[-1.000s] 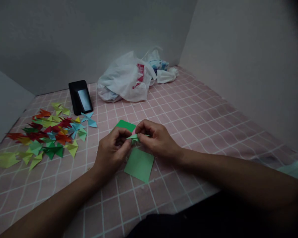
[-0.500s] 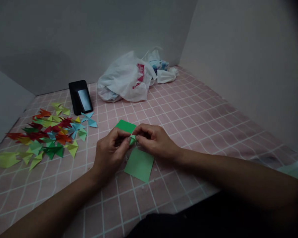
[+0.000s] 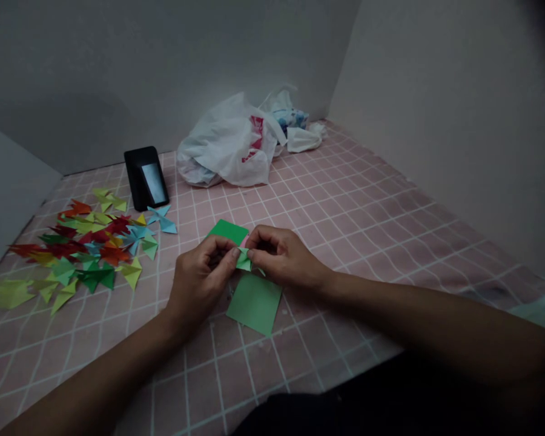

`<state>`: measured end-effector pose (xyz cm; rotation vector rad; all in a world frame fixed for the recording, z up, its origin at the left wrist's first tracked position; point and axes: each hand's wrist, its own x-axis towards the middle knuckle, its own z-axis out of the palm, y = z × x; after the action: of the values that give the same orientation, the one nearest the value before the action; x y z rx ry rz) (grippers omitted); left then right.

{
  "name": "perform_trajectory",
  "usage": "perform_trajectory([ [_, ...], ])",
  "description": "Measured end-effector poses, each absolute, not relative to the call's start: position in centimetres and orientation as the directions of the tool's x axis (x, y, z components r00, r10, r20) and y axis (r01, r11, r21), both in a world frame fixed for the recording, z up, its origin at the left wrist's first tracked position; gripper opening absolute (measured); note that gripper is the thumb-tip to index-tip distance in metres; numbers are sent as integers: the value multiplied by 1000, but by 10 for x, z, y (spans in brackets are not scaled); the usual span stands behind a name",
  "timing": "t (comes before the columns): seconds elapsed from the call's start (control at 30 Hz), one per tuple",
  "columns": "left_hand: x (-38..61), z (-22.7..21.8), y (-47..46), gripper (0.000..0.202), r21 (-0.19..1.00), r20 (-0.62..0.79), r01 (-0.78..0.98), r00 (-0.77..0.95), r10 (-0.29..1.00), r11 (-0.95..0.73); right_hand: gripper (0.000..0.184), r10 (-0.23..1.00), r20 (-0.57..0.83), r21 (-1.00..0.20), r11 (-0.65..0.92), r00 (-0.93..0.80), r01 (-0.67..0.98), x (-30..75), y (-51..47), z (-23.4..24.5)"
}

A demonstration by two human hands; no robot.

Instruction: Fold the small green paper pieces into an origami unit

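Between my two hands is a small light green folded paper (image 3: 244,260), pinched at both sides above the cloth. My left hand (image 3: 204,272) grips its left edge with thumb and index finger. On the other side, the thumb and fingertips of my right hand (image 3: 286,257) close on it, partly hiding it. Just below lies a light green paper square (image 3: 255,304), flat on the cloth. Behind my fingers is a darker green paper (image 3: 229,231), with a bit of pink showing beside it.
Several folded paper pieces (image 3: 97,274) in red, orange, yellow, green and blue lie spread at the left. A dark phone-like device (image 3: 138,175) stands behind them. White plastic bags (image 3: 222,142) lie by the back wall, on the pink checked cloth (image 3: 367,224).
The folded paper in my fingers has turned a little and shows more of its light green surface, with a point sticking out at lower right. Both hands stay in nearly the same place.
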<state>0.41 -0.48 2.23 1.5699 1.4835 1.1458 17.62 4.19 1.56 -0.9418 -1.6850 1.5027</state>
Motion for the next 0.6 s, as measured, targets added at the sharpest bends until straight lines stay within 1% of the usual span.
perform_trajectory([
  [0.13,6,30,-5,16,972,36,232,-25,999,-29,12,856,16,-998,49,-516,50,176,41,17],
  [0.3,5,32,-5,17,991,-59,122,-4,998,59,11,847,35,-998,62,-531,33,177,42,20],
  [0.4,4,30,-6,16,995,-63,83,3,998,63,11,851,29,-998,50,-524,25,177,42,21],
  [0.5,5,29,-6,14,995,-57,79,-15,998,58,12,854,21,-999,37,-520,21,177,42,21],
  [0.6,7,30,-6,14,994,-80,68,-32,996,82,13,857,11,-999,25,-515,20,177,41,21],
])
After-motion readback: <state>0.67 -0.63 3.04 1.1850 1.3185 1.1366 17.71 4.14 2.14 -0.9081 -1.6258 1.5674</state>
